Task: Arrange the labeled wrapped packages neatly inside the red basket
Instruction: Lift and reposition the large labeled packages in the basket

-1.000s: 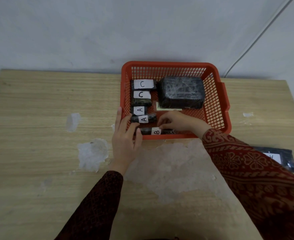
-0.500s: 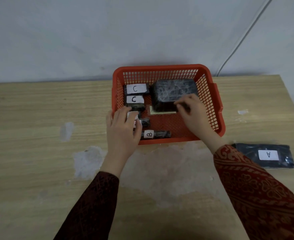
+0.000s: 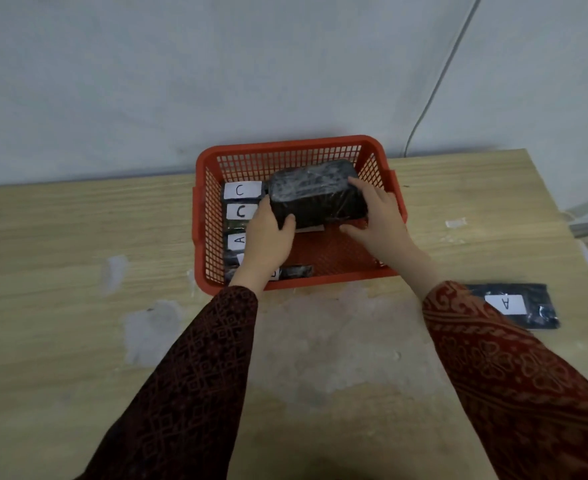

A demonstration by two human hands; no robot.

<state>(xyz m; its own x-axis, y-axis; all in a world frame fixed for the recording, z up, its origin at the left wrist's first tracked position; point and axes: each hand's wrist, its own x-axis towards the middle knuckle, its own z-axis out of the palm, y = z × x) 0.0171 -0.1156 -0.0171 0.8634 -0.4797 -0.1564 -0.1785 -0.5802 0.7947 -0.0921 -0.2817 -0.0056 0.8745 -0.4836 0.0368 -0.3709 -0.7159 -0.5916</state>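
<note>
Both hands were closed on the large black wrapped block (image 3: 315,192), which was held inside the red basket (image 3: 285,147) in its upper right part. Its long axis ran roughly left to right across the frame, with the right end tipped slightly toward the top of the frame and the block raised at an angle off the basket floor. The left hand (image 3: 270,233) was clamped on the block's left end, thumb on the near face, and the right hand (image 3: 377,216) was wrapped on the right end, fingers laid over the top.

Along the basket's left wall a column of smaller wrapped packages was seen: two labelled C, the upper C package (image 3: 242,190) and the lower C package (image 3: 240,212), then an A package (image 3: 238,239) below them (a further one beneath was mostly hidden by the left wrist). At the near wall a thin dark package (image 3: 297,271) was laid lengthwise left to right, its label covered. A pale slip (image 3: 311,229) was visible under the block.

Outside the basket, at the right of the frame on the wooden table (image 3: 60,254), a flat dark package with an A label (image 3: 521,304) was lying.
</note>
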